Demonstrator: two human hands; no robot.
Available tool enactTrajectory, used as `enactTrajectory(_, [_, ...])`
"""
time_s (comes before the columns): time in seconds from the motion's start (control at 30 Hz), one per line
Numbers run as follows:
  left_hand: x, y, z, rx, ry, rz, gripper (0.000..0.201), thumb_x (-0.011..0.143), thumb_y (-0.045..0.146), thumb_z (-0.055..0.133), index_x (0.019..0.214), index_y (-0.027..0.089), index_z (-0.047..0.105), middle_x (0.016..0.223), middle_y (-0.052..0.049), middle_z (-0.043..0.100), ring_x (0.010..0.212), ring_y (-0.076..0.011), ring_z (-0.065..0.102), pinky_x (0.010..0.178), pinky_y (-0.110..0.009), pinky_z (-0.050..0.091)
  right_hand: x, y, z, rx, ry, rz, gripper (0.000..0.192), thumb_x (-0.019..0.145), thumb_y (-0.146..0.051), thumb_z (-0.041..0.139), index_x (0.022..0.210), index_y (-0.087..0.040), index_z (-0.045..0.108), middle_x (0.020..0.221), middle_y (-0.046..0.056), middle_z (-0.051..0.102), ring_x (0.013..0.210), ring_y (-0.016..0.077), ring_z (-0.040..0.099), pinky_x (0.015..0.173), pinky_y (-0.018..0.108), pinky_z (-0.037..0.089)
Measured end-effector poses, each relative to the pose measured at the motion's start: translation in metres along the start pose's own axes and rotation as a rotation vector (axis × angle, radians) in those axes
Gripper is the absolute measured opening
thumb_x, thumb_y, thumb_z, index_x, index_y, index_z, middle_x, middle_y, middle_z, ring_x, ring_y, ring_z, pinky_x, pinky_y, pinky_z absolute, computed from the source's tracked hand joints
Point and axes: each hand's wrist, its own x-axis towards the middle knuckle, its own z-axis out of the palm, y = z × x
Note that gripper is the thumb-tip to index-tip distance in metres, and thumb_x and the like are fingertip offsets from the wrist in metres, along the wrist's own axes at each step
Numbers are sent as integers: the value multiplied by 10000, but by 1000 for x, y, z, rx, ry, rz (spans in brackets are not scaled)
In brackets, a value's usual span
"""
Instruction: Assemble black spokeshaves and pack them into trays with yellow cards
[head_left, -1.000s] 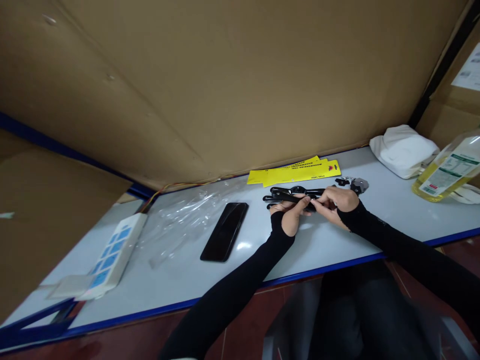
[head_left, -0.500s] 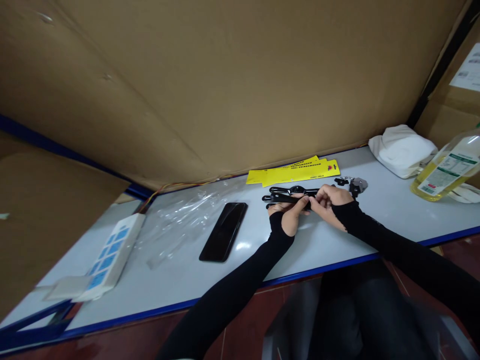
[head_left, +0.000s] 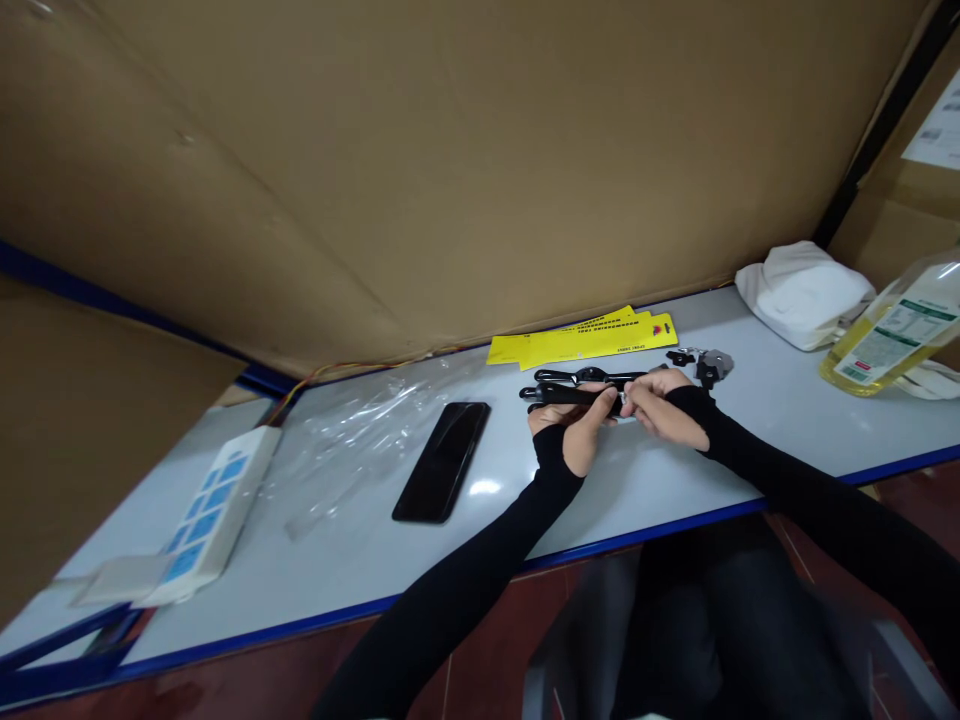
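My left hand (head_left: pixel 574 420) is closed around a black spokeshave (head_left: pixel 551 395), thumb on top near the tool's middle. Fingertips of my right hand (head_left: pixel 660 405) are pinched together at that middle part; a small shiny bit shows there, but what they grip is hidden. Just behind lies a second black spokeshave (head_left: pixel 559 377) on the table. Part of another black handle peeks out under my left hand. Loose black and grey metal pieces (head_left: pixel 712 367) rest beyond my right wrist.
Yellow printed cards (head_left: pixel 577 345) lie along the cardboard wall. To the left are a black phone (head_left: pixel 442 462), clear plastic wrap (head_left: pixel 360 430) and a white power strip (head_left: pixel 217 520). At right stand a white cloth bundle (head_left: pixel 802 295) and a bottle of yellow liquid (head_left: pixel 892 335).
My right hand has turned slightly, its fingertips shifting at the spokeshave's middle. My left hand keeps its hold. The whole view has shifted a little.
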Motion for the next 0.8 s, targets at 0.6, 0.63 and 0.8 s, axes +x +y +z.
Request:
enactTrajectory(0.6, [13, 1, -5, -109, 16, -84, 356, 536, 323, 1009, 757, 126, 811, 734, -60, 783, 575, -191, 729, 518, -302, 643, -4, 20, -7, -1029, 272, -748, 307, 1081, -378, 435, 1026, -179, 662, 902, 66, 705, 667, 163, 560, 595, 299, 263])
enactTrajectory(0.63, [12, 1, -5, -98, 8, -84, 346, 538, 317, 1005, 754, 127, 812, 733, -61, 784, 576, -197, 732, 516, -306, 641, -5, 19, -6, -1094, 277, -745, 336, 1093, -364, 408, 1048, -174, 681, 920, 76, 725, 669, 171, 574, 597, 313, 239])
enactTrajectory(0.8, [5, 4, -3, -32, -40, -71, 259, 625, 287, 953, 792, 136, 824, 692, -45, 776, 503, -165, 697, 518, -284, 612, -10, 11, 3, -1139, 275, -618, 389, 1053, -306, 416, 876, -164, 731, 758, 85, 738, 637, 186, 581, 611, 339, 205])
